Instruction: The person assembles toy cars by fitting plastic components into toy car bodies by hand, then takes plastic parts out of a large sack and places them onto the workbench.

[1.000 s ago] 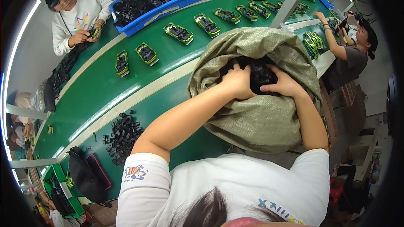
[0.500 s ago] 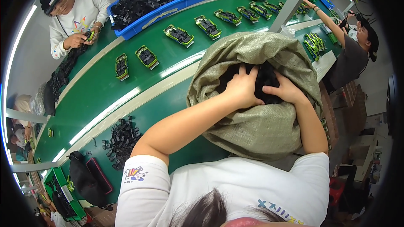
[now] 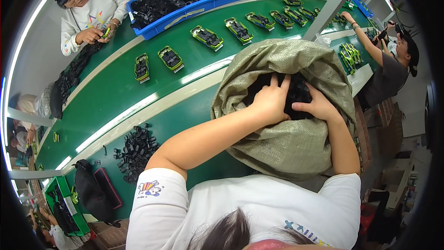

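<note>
Bending over a sack, the person in the white T-shirt has both hands inside its rolled mouth, among black parts. The left hand lies with its fingers spread, two of them pointing to the far side; the right hand faces it, thumb stretched out across the parts, its other fingers mostly hidden. I can't tell whether either one grips anything. The sack is at the near edge of the green table, right of centre. To its left lies a heap of black pieces, and nearer left a black pouch beside a red-edged phone. On the far side, green-and-black toy cars line the belt, with a full blue bin behind. At far left, a co-worker holds a small green piece.
</note>
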`<act>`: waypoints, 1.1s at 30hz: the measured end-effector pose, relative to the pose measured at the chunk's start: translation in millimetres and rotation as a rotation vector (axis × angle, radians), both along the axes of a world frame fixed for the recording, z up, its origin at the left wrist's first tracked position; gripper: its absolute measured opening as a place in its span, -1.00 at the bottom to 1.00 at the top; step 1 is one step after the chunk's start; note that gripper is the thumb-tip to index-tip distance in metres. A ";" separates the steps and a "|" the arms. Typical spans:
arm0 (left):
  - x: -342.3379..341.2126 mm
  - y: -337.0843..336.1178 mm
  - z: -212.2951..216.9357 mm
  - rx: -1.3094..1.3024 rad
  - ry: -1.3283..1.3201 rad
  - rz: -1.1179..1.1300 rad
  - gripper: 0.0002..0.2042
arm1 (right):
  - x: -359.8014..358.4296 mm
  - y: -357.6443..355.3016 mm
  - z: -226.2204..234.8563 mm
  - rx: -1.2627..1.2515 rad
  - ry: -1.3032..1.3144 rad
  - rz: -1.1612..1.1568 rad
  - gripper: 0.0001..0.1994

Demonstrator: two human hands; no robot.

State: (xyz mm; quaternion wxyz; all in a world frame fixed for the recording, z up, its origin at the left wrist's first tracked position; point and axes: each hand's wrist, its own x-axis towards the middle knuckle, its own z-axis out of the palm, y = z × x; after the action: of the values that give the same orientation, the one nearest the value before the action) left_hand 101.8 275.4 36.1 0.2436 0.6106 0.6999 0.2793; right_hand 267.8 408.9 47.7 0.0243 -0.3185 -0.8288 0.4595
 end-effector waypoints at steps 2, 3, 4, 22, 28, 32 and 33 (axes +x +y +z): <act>2.4 -7.6 5.3 0.076 0.053 -0.002 0.02 | 2.2 -8.1 10.0 0.011 0.033 -0.001 -0.10; 4.9 -11.5 8.9 0.123 0.014 0.026 -0.08 | 5.6 -11.2 10.8 0.024 0.056 -0.030 -0.19; 8.0 -14.0 9.4 0.190 0.068 0.049 -0.12 | 6.5 -13.3 11.3 0.019 0.058 -0.007 -0.19; 21.4 -33.3 53.5 0.643 0.120 0.019 -0.40 | 31.6 -44.9 54.0 -0.038 0.469 -0.098 -0.32; 12.8 -39.8 83.4 0.658 0.095 0.040 -0.42 | 18.1 -52.2 84.1 -0.005 0.569 -0.001 -0.30; 0.3 -48.8 102.1 0.684 0.059 0.048 -0.45 | 11.0 -52.3 102.9 -0.085 0.459 -0.011 -0.30; -2.9 -53.2 104.8 0.652 0.036 0.043 -0.48 | 7.3 -57.1 104.9 -0.108 0.448 -0.035 -0.29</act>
State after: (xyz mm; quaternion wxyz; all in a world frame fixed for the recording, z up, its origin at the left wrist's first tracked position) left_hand 98.9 222.1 140.9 0.0170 0.6464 0.5905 0.4829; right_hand 275.1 351.9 152.6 0.1984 -0.2238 -0.7713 0.5618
